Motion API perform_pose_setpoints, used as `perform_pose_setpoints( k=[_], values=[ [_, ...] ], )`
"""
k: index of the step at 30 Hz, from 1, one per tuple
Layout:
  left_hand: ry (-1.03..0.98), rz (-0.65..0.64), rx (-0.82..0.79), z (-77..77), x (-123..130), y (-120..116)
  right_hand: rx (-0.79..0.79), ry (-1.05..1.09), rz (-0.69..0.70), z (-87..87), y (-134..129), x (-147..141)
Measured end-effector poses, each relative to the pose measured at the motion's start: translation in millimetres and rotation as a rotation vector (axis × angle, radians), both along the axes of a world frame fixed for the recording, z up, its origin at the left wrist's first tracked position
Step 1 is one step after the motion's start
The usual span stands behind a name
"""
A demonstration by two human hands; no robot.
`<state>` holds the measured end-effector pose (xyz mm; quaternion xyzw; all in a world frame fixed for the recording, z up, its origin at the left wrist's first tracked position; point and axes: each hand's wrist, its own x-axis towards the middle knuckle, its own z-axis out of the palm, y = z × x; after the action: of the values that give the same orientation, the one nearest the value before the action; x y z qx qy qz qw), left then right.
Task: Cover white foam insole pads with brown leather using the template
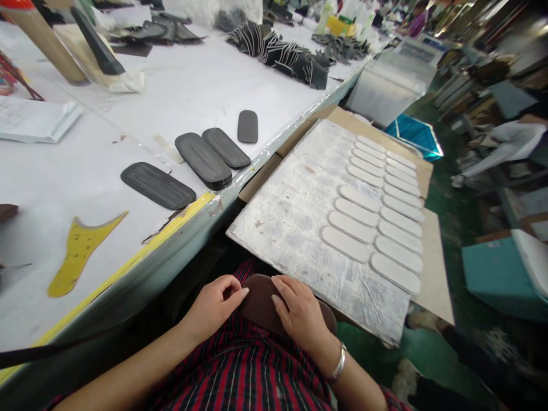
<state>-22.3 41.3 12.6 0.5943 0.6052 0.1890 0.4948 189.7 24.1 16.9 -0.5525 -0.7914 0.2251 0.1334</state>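
Observation:
A dark brown rounded piece, perhaps leather, is held low in front of my body. At its left end my left hand pinches the edge between thumb and forefinger. Curled over its top, my right hand grips it from the other side; a silver bracelet is on that wrist. On the white table lies a short stack of black rounded pieces, with another black piece touching its right side. One more black piece lies nearer me, and a smaller one lies farther off.
Right of the table, a pale board bears two columns of light oval pieces. A yellow template lies at the left. Farther back are dark cut parts, a translucent bin and a blue container.

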Motion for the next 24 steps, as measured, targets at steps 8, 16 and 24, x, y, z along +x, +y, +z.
perform_pose_setpoints(
  k=[8, 16, 24],
  values=[
    [0.061, -0.120, -0.091, 11.3, 11.5, 5.4, -0.045, -0.026, 0.013, 3.8, -0.6, -0.7],
    [0.114, -0.256, 0.107, 10.6, 16.9, 3.6, -0.053, -0.060, 0.003, 4.1, -1.4, -3.9],
    [0.261, -0.423, 0.233, 18.7, 24.2, 11.9, -0.054, -0.089, 0.022, 3.8, -1.1, -5.2]
  ],
)
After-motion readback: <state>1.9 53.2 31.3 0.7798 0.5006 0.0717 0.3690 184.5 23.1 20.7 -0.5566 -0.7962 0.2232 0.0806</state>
